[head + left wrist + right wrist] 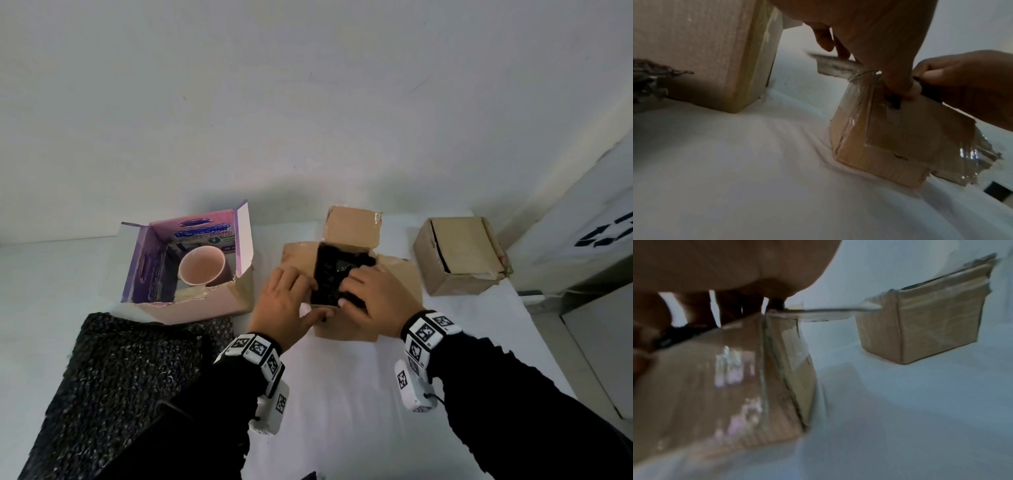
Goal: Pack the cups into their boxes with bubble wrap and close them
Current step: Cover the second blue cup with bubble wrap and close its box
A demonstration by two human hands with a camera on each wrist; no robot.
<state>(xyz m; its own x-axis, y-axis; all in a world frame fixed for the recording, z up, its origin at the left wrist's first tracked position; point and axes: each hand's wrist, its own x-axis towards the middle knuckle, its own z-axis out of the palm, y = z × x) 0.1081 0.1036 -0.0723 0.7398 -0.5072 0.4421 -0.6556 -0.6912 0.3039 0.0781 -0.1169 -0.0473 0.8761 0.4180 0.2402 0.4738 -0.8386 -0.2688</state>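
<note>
On the white table [359, 394], seen from the head camera, an open brown box [346, 329] sits in the middle with its flaps spread outward, and a bundle of black bubble wrap [334, 274] fills its opening; whether a cup lies inside that bundle cannot be told. Both hands are on it: the left hand [286, 303] lies over the box's left flap with fingers reaching onto the wrap and the thumb along the near edge, and the right hand [378, 298] has its fingers curled down onto the wrap from the right. To the left stands a pink box [191, 301], open at the top, with a pink cup [202, 265] inside it, tilted so its mouth faces the camera. Nearer, at the left, lies a spread sheet of black bubble wrap [113, 383]. To the right, well apart from the hands, a closed brown box [460, 257] rests near the wall. From the left wrist, the thumb [900, 78] presses a bit of black wrap against the top edge of the taped brown box [890, 146], the right hand [970, 84] pinches the wrap just beside it, and the pink box's wall [705, 53] rises at the left. From the right wrist the picture is blurred: fingertips [729, 308] press dark wrap at the box's top edge, a shiny taped side [715, 386] fills the left, and the closed box [920, 331] stands apart at the right.
</note>
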